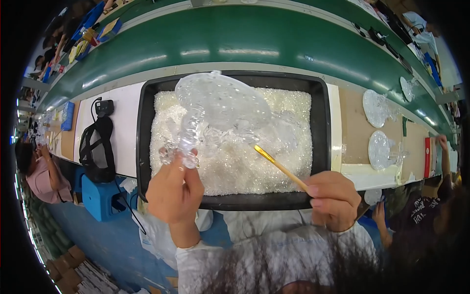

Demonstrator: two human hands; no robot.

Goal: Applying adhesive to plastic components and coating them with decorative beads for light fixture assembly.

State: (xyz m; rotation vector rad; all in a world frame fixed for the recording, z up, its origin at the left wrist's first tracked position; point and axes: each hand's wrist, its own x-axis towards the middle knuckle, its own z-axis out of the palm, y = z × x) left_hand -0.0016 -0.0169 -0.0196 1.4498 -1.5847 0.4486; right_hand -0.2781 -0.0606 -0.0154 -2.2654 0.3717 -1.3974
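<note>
My left hand [177, 188] is closed on the lower end of a clear plastic piece [223, 100] with a broad, rounded flat top and bumpy, twisted parts below. It is tilted above a black tray [235, 202] filled with white, glittering granules [235, 176]. Between the fingers and thumb of my right hand [335, 198] is a slim paintbrush [284, 169] with a wooden handle and a gold-coloured ferrule. Its tip points up and left, close to the lower right side of the clear piece; whether they touch, I cannot tell.
Similar clear pieces [376, 109] lie on cardboard to the right. Left of the tray are a black strap-like item [98, 147] and a blue stool [100, 198]. A green conveyor belt [235, 36] runs behind. Co-workers sit at left [46, 174] and right [416, 215].
</note>
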